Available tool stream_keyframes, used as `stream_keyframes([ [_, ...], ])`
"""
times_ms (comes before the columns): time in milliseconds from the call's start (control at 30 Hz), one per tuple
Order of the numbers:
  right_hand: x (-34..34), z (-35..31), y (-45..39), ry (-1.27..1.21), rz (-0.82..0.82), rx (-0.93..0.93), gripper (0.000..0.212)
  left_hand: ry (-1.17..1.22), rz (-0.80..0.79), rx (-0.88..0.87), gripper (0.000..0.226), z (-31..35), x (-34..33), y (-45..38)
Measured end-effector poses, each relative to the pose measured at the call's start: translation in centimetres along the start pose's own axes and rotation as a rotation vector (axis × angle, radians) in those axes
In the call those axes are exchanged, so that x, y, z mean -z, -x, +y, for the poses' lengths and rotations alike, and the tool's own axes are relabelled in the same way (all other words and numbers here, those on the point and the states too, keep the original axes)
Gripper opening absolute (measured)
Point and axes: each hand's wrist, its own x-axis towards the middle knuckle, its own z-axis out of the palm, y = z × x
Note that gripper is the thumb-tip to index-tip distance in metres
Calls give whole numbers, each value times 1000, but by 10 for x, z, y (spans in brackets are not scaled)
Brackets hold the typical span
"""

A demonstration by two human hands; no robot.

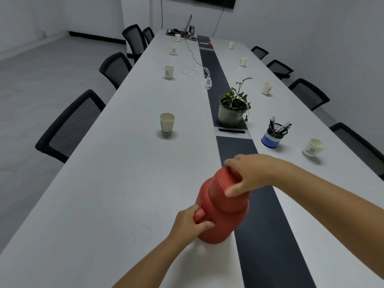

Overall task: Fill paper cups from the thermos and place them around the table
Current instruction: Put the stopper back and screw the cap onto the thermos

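Red plastic thermos (223,206) stands upright near the close end of the worktop (116,183), at the left edge of its dark centre strip. We see paper cups already set out along both long edges: four down the left, from the nearest cup (167,123) to the far end, and four down the right, the nearest (312,148) standing just beyond a blue pen holder (272,136). Whether any cup holds liquid we cannot tell from this angle. We judge the placing largely done, with the thermos now being either capped or opened. The left hand (190,222) has its grip clenched round the thermos handle, fingers wrapped over it and steadying the body. The right hand (247,173) grasps the lid from above, fingers curled about its rim, a posture suited to twisting. A potted plant (232,108) sits on the centre strip, well beyond the thermos.
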Motion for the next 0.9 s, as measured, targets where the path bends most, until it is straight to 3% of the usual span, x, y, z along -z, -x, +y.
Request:
stream_keyframes([
  [67,-8,3,5,-2,-44,178,86,-6,-11,-4,38,0,1,-1],
  [133,-22,-3,7,35,95,242,81,-4,-14,1,37,1,0,-1],
  [200,-41,-13,5,5,334,194,70,3,17,6,38,2,-1,1],
  [300,-61,-31,5,-242,645,17,60,8,53,7,42,1,-3,4],
  [433,-72,-41,4,-568,867,-83,54,2,42,14,40,3,-3,5],
  [533,-82,-26,13,-1071,747,-22,42,-43,-4,20,34,2,2,8],
  [600,-105,-11,24,-1290,634,-18,53,-60,-17,24,29,0,5,14],
  [700,-153,1,32,-1278,424,-90,84,-53,-2,41,24,2,6,22],
  [767,-175,0,25,-1258,277,-69,93,-47,27,60,23,3,3,24],
  [900,-189,7,-11,-1280,205,0,108,32,101,175,20,-1,-6,19],
])
